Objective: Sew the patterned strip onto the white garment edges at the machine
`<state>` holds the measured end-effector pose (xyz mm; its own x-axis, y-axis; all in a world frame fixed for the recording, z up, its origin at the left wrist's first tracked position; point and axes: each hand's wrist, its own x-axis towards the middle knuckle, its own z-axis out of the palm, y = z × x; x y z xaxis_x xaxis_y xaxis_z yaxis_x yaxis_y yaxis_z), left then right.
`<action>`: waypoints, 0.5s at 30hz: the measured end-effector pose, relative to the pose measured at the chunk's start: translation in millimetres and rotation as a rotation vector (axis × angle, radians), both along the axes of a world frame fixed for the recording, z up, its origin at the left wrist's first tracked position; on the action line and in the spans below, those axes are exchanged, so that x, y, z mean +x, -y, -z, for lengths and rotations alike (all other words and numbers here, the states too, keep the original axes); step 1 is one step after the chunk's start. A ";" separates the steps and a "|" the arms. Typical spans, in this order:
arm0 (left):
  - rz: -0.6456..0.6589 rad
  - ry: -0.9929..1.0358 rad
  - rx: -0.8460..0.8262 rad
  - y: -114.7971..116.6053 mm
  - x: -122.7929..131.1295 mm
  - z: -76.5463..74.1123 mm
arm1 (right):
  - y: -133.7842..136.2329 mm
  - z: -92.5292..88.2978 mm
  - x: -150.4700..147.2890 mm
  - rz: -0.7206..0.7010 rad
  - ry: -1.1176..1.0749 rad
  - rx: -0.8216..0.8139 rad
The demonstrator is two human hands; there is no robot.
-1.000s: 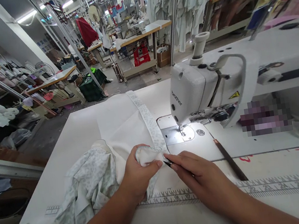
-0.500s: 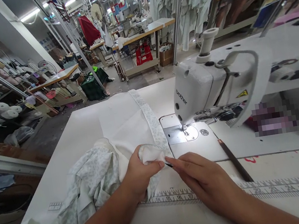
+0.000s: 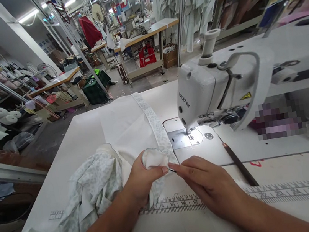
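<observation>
My left hand (image 3: 143,177) is closed on a folded edge of pale green-and-white patterned fabric (image 3: 99,174), thumb on top. My right hand (image 3: 207,181) pinches a small, thin metal tool (image 3: 172,170), most of it hidden by the fingers. Its tip meets the fabric edge beside my left thumb; the tool's exact kind does not show. A patterned band (image 3: 150,116) of the cloth runs away from my hands over the white table (image 3: 84,130), left of the needle plate (image 3: 179,139). The rest of the fabric lies bunched left of my left forearm.
A white sewing machine (image 3: 197,90) stands at the right, its lamp lit over the needle. A dark, narrow tool (image 3: 240,165) lies on the table right of my right hand. A printed ruler strip (image 3: 182,203) runs along the front edge.
The view has shifted slightly. Both hands keep their grip at the same fabric edge, and the small tool's angle has changed a little, with more shine on it.
</observation>
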<state>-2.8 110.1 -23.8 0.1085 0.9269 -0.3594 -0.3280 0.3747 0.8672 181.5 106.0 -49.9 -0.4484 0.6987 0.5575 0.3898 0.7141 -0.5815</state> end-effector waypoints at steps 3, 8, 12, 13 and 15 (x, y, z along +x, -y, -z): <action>0.041 -0.049 0.017 1.2 1.0 2.5 | 1.5 0.4 -1.2 -0.046 -0.042 -0.014; -0.006 -0.057 0.033 0.3 1.4 2.7 | 8.5 -9.1 4.4 -0.066 -0.126 -0.048; -0.034 -0.041 0.009 -2.8 -3.6 2.5 | 3.3 -13.3 45.2 0.184 0.082 0.010; -0.027 -0.044 0.008 -2.8 -4.5 2.8 | -0.4 -11.7 60.3 0.329 0.166 -0.005; -0.013 -0.051 0.011 -1.8 -5.0 3.5 | -8.5 -5.5 90.7 0.573 0.319 -0.057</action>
